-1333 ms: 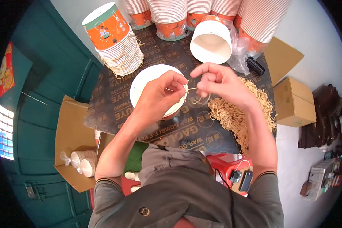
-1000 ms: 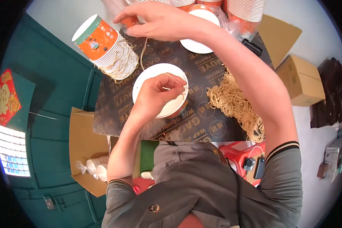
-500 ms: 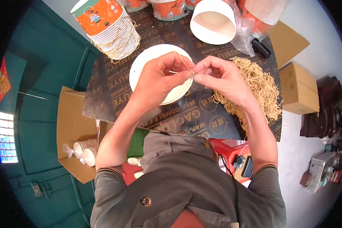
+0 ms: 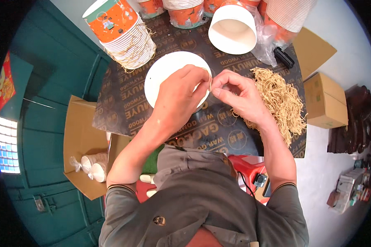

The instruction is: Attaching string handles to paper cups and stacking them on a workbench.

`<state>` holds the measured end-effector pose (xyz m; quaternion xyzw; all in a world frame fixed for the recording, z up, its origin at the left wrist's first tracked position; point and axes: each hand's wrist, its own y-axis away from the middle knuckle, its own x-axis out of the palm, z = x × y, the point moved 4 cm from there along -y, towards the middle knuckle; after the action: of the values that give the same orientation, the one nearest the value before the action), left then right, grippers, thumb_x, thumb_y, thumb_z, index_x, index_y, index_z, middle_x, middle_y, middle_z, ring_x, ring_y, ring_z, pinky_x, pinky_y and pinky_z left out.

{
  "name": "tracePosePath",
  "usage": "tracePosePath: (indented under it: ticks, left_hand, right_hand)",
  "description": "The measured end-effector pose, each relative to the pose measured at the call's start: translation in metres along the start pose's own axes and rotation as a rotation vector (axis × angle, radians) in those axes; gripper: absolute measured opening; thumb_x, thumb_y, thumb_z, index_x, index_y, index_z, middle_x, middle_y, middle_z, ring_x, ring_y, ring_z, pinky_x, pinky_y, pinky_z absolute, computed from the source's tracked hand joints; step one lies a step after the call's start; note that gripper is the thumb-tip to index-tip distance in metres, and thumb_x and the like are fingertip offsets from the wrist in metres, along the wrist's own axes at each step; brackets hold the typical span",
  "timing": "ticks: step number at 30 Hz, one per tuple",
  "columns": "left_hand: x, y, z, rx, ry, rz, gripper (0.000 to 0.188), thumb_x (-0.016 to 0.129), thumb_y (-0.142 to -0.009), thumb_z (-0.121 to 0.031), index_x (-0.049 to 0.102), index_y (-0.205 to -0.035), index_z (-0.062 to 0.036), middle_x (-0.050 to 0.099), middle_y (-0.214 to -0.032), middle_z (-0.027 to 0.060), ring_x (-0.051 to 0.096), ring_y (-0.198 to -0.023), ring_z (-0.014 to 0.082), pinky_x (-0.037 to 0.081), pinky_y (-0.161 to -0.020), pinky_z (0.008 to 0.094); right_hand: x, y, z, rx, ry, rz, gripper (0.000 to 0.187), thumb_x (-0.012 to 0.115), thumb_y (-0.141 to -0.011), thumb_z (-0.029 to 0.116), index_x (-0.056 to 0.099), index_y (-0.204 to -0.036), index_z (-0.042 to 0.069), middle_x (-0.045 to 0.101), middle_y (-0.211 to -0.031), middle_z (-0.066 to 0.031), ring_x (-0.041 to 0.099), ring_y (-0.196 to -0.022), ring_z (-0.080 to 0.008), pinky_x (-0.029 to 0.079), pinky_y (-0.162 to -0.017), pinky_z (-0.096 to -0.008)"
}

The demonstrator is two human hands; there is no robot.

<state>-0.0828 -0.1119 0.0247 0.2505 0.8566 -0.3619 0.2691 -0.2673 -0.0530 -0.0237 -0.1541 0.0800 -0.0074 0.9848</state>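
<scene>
A white round paper tub point(image 4: 156, 84) stands on the dark table in front of me, partly covered by my left hand point(image 4: 181, 92). Fingers of that hand are pinched together over the tub's right rim, on a thin tan cord point(image 4: 210, 85). Just to the right, my right hand point(image 4: 241, 94) has its thumb and forefinger curled in close to the same cord, fingertips nearly meeting those of the left. Most of the cord is hidden by the fingers. Beyond my right wrist lies a loose heap of tan cords point(image 4: 280, 103).
A stack of orange-and-white paper tubs point(image 4: 130, 45) draped with cords stands at the far left. More tub stacks point(image 4: 185, 14) line the back, beside a tub on its side point(image 4: 233, 31). A black object point(image 4: 283, 57) lies near plastic wrap. Cardboard boxes point(image 4: 325, 101) flank the table point(image 4: 235, 123).
My left hand has turned over more, back upward, and its fingers have closed down at the tub's rim. The cord loop that rose between the hands is now mostly hidden.
</scene>
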Motion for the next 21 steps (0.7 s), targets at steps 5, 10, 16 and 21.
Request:
tracePosePath:
  ticks: [5,10,16,21]
  left_hand:
    - [0.0,-0.001,0.001,0.004,0.097,-0.015,0.014,0.078,-0.095,-0.001,0.069,-0.106,-0.003,0.07,-0.097,0.0125,0.073,-0.087,0.0308,0.059,-0.076,0.0391]
    - [-0.001,-0.001,0.003,0.023,0.194,-0.007,0.015,0.079,-0.096,-0.001,0.067,-0.107,-0.0015,0.067,-0.102,0.0111,0.074,-0.087,0.0263,0.059,-0.076,0.0373]
    - [-0.002,-0.001,0.003,-0.039,0.156,0.06,0.011,0.078,-0.097,0.003,0.07,-0.104,0.0022,0.069,-0.105,0.0094,0.075,-0.096,0.0197,0.065,-0.086,0.0326]
    - [-0.002,-0.003,0.001,-0.058,0.16,0.082,0.012,0.078,-0.097,0.002,0.071,-0.107,0.0016,0.072,-0.105,0.0096,0.076,-0.096,0.0193,0.065,-0.086,0.033]
  right_hand:
    - [0.009,-0.003,-0.014,0.164,-0.377,-0.023,0.017,0.073,-0.107,0.013,0.072,-0.121,0.003,0.077,-0.099,-0.0005,0.069,-0.089,-0.0052,0.053,-0.078,-0.0232]
    - [0.008,-0.002,-0.011,0.16,-0.294,0.056,0.023,0.072,-0.11,0.015,0.072,-0.129,0.003,0.08,-0.102,-0.0017,0.071,-0.092,-0.0049,0.055,-0.079,-0.0232]
    - [0.006,0.003,-0.016,0.141,-0.291,0.019,0.017,0.074,-0.109,0.014,0.074,-0.121,0.002,0.08,-0.099,-0.0012,0.071,-0.09,-0.0046,0.054,-0.079,-0.0215]
    - [0.0,0.008,-0.011,0.131,-0.211,-0.037,0.016,0.079,-0.105,0.014,0.075,-0.115,0.003,0.078,-0.095,0.0009,0.066,-0.083,-0.0026,0.053,-0.076,-0.0219]
